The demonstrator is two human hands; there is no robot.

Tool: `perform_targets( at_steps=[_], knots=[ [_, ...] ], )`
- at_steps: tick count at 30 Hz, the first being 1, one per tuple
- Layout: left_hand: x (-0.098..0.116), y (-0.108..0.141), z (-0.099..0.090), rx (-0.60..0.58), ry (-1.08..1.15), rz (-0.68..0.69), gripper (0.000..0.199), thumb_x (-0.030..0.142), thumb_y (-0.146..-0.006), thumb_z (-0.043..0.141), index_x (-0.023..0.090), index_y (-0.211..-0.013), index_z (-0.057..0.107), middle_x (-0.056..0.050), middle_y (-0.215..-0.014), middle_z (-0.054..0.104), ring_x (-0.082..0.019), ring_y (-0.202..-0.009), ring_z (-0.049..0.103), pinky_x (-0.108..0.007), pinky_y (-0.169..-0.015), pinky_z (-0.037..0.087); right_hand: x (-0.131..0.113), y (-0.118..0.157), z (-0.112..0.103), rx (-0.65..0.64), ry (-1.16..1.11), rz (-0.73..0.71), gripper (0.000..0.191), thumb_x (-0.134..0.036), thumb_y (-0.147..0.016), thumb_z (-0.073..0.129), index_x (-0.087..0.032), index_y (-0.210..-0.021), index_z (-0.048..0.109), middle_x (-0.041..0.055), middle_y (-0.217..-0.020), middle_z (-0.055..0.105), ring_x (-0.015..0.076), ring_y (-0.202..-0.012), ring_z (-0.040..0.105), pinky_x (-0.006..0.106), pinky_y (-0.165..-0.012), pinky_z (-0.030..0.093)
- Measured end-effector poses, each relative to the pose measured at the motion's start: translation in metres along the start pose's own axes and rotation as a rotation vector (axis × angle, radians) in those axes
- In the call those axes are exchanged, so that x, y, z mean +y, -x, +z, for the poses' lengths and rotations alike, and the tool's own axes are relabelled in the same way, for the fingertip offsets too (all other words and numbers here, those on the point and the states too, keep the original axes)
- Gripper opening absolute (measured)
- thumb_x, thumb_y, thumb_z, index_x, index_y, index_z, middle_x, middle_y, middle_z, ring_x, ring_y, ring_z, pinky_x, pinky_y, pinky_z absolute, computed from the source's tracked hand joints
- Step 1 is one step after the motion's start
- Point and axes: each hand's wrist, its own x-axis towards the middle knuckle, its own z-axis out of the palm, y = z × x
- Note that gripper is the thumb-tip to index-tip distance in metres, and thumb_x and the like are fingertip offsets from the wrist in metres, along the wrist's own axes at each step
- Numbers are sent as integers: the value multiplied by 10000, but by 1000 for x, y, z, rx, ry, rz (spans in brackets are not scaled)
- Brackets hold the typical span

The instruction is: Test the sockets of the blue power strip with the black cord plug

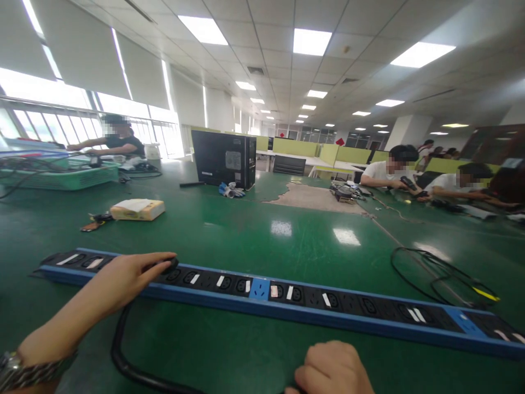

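A long blue-and-black power strip [259, 290] lies across the green table, its row of sockets facing up and marked here and there with white labels. Toward its left end, my left hand [127, 276] pinches a black plug [171, 266] over the sockets; whether the plug sits in one cannot be told. From beneath that hand a thick black cable [118, 342] curves down and right to the lower edge. My right hand [332, 369] is closed in a fist at the bottom, with a bit of the dark cable showing beside its fingers. Its grip is partly cut off.
Behind the strip are a tissue pack [137, 209], a black computer case [223, 158] and grey-blue gloves [232, 190]. A green basket [77, 178] stands at left. Loose black cable [430, 268] lies at right. People [394, 172] work across the table.
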Motion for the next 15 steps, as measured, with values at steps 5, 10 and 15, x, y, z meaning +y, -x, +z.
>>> perform_targets(
  at_steps=[5,10,15],
  knots=[
    [-21,-1,-7,29,-99,-82,489,463,-862,402,192,-1188,646,-34,-1138,709,-280,-1068,629,-313,-920,439,-9,-23,38,75,-138,19,425,-352,-912,377,-207,-537,518,-34,-451,465,84,-413,416,289,-441,169],
    [-34,1,-2,0,-55,-26,496,456,-873,400,163,-1193,640,-59,-1201,678,-254,-1094,618,-287,-974,400,-22,-16,66,87,-179,10,579,-458,-960,220,-210,-506,481,-36,-431,442,82,-377,386,299,-435,132],
    [-34,-6,3,-1,-72,-8,495,466,-884,383,174,-1193,638,-50,-1205,676,-251,-1095,610,-295,-974,394,-22,-17,64,61,-166,35,582,-440,-967,225,-211,-516,513,-33,-439,461,84,-377,411,306,-424,134]
  ],
)
